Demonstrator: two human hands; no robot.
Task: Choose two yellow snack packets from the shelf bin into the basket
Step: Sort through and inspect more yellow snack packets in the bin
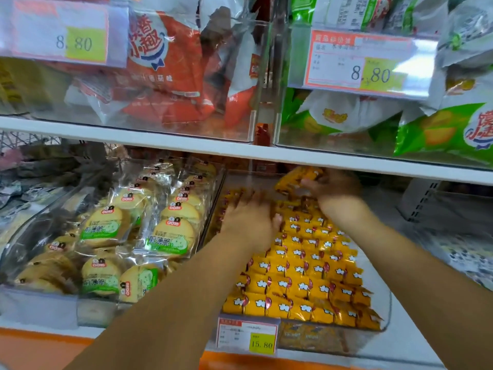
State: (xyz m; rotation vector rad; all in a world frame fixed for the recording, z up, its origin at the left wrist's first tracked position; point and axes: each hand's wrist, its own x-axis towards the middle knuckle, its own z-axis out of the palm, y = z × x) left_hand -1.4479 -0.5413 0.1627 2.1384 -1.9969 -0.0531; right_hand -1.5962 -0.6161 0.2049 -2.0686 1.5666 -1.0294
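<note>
1. Head view, lower shelf: clear bin [384, 316] packed with rows of yellow packets [298, 273], price tag [246, 335] reading 15.80 on its front.
2. right hand [333, 193] is up at the back of the bin, just under the shelf board [240, 153]. It grips one lifted packet [296, 180], held clear above the pile.
3. left hand [250, 220] is low over the left rear of the pile, fingers pointing in towards the packets. It is motion-blurred, so I cannot tell whether it grips anything.
4. Both forearms reach in from the bottom of the frame.
5. Bin to the left: round biscuit packs [170, 231] in clear wrap with green labels.
6. Upper shelf: red bags [165, 62] on the left, green bags [440, 129] on the right, and an 8.80 tag [357, 62] on the right bin.
</note>
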